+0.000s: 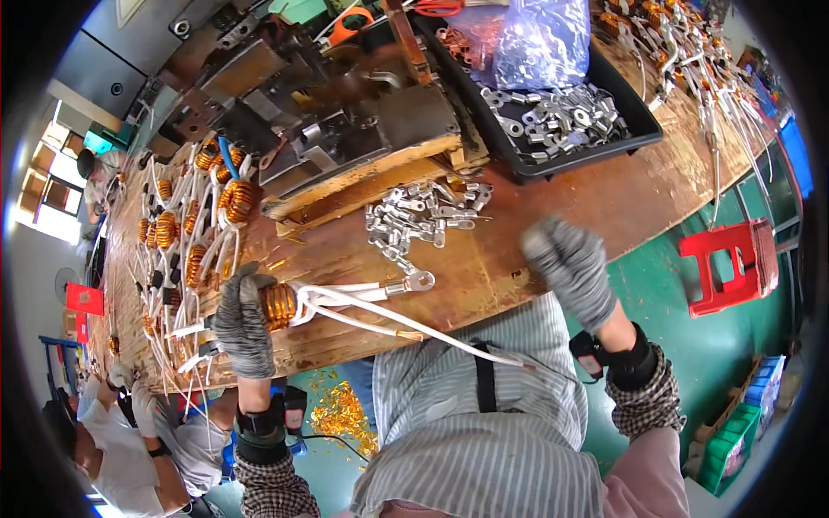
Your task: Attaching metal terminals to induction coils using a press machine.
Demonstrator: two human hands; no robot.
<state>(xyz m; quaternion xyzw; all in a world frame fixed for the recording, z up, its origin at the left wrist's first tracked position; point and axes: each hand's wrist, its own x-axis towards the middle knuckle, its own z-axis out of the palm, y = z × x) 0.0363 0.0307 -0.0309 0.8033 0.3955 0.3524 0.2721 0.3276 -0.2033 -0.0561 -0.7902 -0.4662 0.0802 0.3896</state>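
My left hand (pixel 243 321), in a grey striped glove, grips a copper-wound coil (pixel 279 306) with white leads at the table's near edge. One thick lead ends in a silver ring terminal (pixel 420 281). Two thinner white wires (pixel 449 342) run out to the right; one shows a bare copper end, and the longer one reaches past the edge over my apron. My right hand (pixel 570 263), gloved alike, hovers apart from the coil near the table's right edge. Its fingers are curled in, and whatever they may hold is hidden. A pile of silver cable lugs (pixel 414 216) lies just beyond the coil.
A metal press fixture (pixel 371 121) on a wooden base stands behind the lugs. Right of it is a black tray (pixel 596 155) with more lugs and a plastic bag. Several coils (pixel 194 216) crowd the left; others lie far right. A red stool (pixel 730 268) stands on the floor. Co-workers sit left.
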